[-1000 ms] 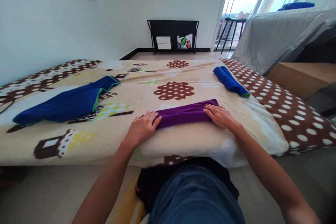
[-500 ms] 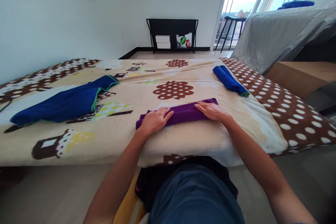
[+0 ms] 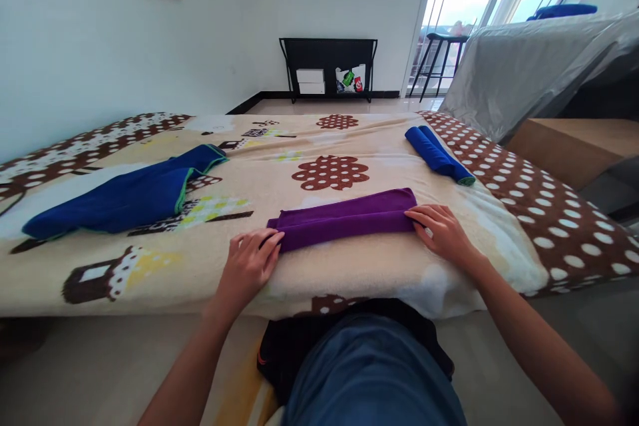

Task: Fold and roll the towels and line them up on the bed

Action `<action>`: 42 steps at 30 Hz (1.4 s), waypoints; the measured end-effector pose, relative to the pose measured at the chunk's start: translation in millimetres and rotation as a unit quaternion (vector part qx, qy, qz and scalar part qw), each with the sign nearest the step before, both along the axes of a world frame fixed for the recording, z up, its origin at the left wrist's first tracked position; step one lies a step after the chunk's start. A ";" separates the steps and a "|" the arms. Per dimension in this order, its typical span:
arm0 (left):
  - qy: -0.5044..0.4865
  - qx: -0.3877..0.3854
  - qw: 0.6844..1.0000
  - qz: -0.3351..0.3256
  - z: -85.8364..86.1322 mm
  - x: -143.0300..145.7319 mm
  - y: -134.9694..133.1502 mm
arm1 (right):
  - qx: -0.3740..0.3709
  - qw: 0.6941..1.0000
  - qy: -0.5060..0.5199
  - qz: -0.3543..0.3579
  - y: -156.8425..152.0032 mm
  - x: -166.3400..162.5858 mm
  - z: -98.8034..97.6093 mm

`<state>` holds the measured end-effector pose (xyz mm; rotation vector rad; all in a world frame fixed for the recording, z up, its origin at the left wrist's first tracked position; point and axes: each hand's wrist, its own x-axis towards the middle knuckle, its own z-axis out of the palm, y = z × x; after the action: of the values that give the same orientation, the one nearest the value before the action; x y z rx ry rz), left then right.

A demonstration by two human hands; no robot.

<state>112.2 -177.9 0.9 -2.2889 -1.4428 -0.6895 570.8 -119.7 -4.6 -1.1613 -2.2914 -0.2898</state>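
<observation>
A purple towel (image 3: 344, 221), folded into a long narrow strip, lies across the near part of the bed in the head view. Its left end is pinched by my left hand (image 3: 252, 259), fingers curled at the near corner. At the opposite end, my right hand (image 3: 442, 233) grips the near right corner between thumb and fingers. The strip's far edge shows a loose flap lying flat. To the right, beyond my right hand, rests a rolled blue towel (image 3: 436, 153) with green edging. A loosely spread blue towel (image 3: 124, 193) with green trim lies on the left.
A cream patterned blanket (image 3: 239, 180) covers the bed, with a brown polka-dot border on both sides. Behind the bed stands a black shelf (image 3: 328, 53) holding white boxes. At the right are a cardboard box (image 3: 574, 146) and a plastic-draped piece of furniture (image 3: 529, 53).
Both hands have slid outward from lying flat on top of the purple towel to its two ends. Their fingers have closed on its near corners.
</observation>
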 end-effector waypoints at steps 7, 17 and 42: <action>0.012 -0.030 0.999 0.012 1.9 2.0 5.0 | -0.045 0.999 -0.013 0.013 13.4 6.4 -1.8; 0.094 -0.097 0.990 0.043 40.2 74.6 63.2 | -0.039 0.994 -0.057 -0.083 49.1 -70.2 20.5; 0.040 -0.188 0.980 -0.041 19.5 -17.3 111.3 | -0.112 0.991 -0.075 -0.002 105.2 1.2 1.3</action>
<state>94.9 -66.6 20.4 -2.6376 -1.5554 -0.3618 572.0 -14.5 -3.3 -1.2923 -2.5041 -0.1264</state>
